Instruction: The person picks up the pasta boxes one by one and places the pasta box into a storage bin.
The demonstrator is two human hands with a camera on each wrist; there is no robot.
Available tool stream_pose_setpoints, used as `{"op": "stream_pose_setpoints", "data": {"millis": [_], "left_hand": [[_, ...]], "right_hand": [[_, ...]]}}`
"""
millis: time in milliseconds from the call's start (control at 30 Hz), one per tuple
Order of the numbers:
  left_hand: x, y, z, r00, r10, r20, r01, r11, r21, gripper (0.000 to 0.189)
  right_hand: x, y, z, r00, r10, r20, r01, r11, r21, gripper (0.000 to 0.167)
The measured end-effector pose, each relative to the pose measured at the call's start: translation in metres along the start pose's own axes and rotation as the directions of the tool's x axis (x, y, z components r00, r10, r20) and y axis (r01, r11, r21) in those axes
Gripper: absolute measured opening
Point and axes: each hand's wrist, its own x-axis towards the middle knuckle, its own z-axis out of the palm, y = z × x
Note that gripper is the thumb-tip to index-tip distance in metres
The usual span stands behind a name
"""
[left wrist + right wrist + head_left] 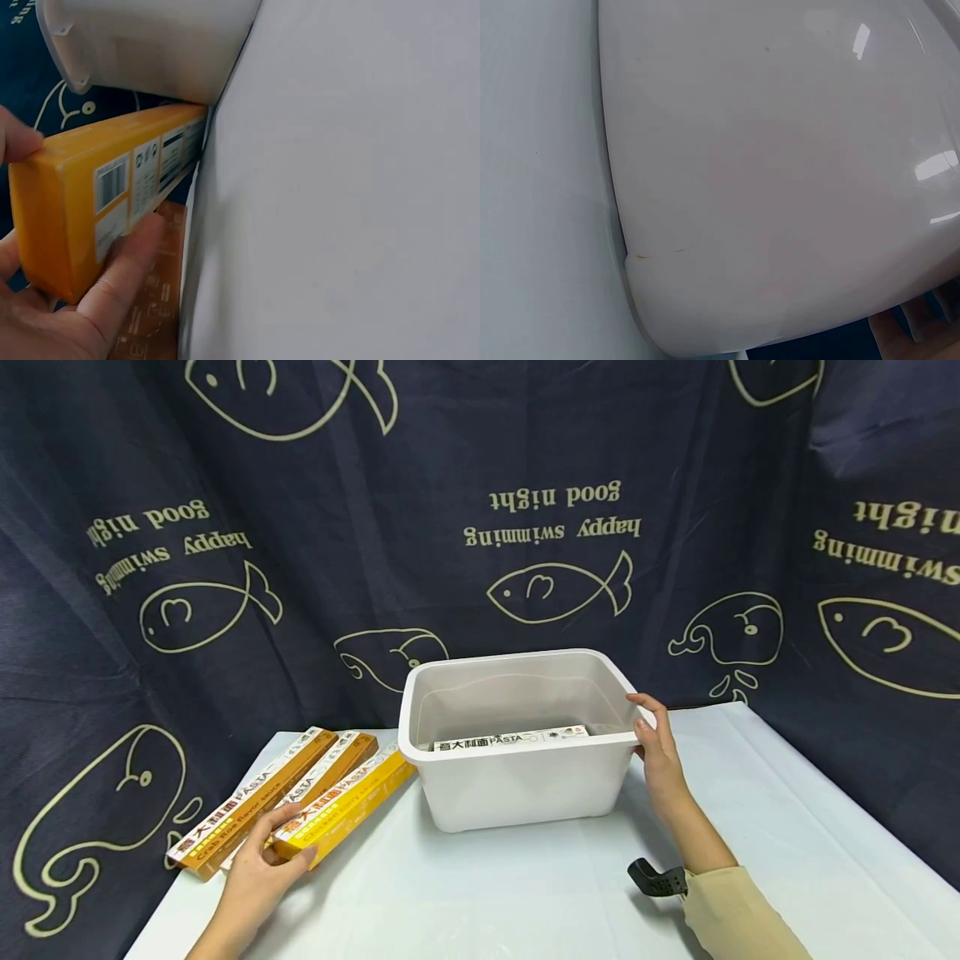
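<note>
My left hand (258,868) grips the near end of a yellow pasta box (345,797), thumb on one side and fingers on the other. In the left wrist view that yellow box (112,180) shows a barcode label and is tilted, its far end close to the bin. My right hand (660,760) holds the right rim of a white plastic bin (525,789), thumb over the edge. Inside the bin lies a pasta box (510,739) with a white printed side. The right wrist view is mostly filled by the bin's wall (765,180), with fingers (907,330) at its lower right.
Two brown-and-white pasta boxes, a crab roe one (255,802) and another (330,768), lie left of the yellow one. All stand on a white-covered table (525,893). A dark fish-print curtain (420,527) hangs behind. A black wrist device (656,878) sits by the right sleeve.
</note>
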Motion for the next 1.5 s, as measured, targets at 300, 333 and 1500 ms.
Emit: {"op": "stream_pose_setpoints", "data": {"millis": [300, 333, 1500], "left_hand": [[0.000, 0.002, 0.011, 0.994, -0.109, -0.030, 0.089, 0.919, -0.384, 0.060], [0.000, 0.003, 0.012, 0.993, -0.110, -0.035, 0.086, 0.908, -0.410, 0.060], [0.001, 0.014, 0.022, 0.956, -0.242, -0.164, 0.069, 0.732, -0.677, 0.054]], "right_hand": [[-0.001, -0.001, 0.000, 1.000, 0.008, -0.004, -0.008, 1.000, -0.016, 0.050], [-0.001, -0.001, 0.000, 1.000, 0.006, -0.002, -0.006, 1.000, -0.021, 0.050], [-0.001, 0.000, 0.000, 1.000, -0.014, 0.002, 0.014, 1.000, -0.004, 0.050]]}}
